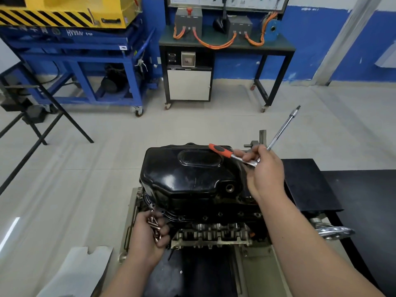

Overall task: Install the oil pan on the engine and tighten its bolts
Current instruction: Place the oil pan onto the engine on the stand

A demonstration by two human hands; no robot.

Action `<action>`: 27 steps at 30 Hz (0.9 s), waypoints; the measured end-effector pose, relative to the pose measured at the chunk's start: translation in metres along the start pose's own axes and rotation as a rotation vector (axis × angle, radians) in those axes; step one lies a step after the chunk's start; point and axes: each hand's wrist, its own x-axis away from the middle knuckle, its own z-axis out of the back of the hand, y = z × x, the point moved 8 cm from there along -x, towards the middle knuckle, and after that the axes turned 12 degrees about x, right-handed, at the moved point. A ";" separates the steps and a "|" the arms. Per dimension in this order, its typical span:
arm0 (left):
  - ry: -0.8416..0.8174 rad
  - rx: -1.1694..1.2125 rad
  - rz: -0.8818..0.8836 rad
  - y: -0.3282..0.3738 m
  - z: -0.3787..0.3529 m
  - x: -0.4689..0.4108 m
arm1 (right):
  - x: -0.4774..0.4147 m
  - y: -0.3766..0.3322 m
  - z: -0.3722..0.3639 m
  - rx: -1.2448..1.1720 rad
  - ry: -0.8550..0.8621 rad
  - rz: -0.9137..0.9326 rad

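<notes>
A glossy black oil pan (192, 174) sits on top of the upturned engine (214, 230) in the middle of the view. My left hand (147, 234) holds a bunch of copper-coloured bolts (154, 226) at the pan's near left corner. My right hand (263, 170) is raised over the pan's right side and grips a ratchet (222, 151) with an orange and black handle. A long silver extension bar (282, 128) sticks up and away from the ratchet head. Several bolt holes show along the pan's near flange (220, 215).
A black mat (310, 185) lies on the bench to the right. A chrome part (334, 231) pokes out near my right forearm. White cardboard (81, 269) lies at the lower left. A blue cart (85, 61), a black trainer bench (225, 48) and a folding stand (42, 118) stand behind.
</notes>
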 end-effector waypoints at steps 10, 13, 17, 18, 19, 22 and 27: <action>-0.401 -0.159 0.235 -0.063 -0.111 0.065 | 0.076 -0.073 -0.037 0.916 -0.599 0.194; -0.434 -0.208 0.177 -0.071 -0.139 0.070 | 0.087 -0.072 -0.025 1.188 -0.613 0.243; -0.393 -0.421 0.044 -0.090 -0.161 0.069 | 0.082 -0.056 -0.006 1.337 -0.669 0.230; -0.374 -0.450 0.035 -0.096 -0.164 0.069 | 0.077 -0.054 0.001 1.375 -0.661 0.232; -0.351 -0.471 0.029 -0.103 -0.166 0.067 | 0.072 -0.053 0.008 1.413 -0.649 0.239; -0.283 -0.513 0.047 -0.123 -0.170 0.063 | 0.057 -0.055 0.028 1.499 -0.632 0.279; -0.221 -0.448 0.179 -0.169 -0.171 0.060 | 0.040 -0.048 0.063 1.557 -0.728 0.271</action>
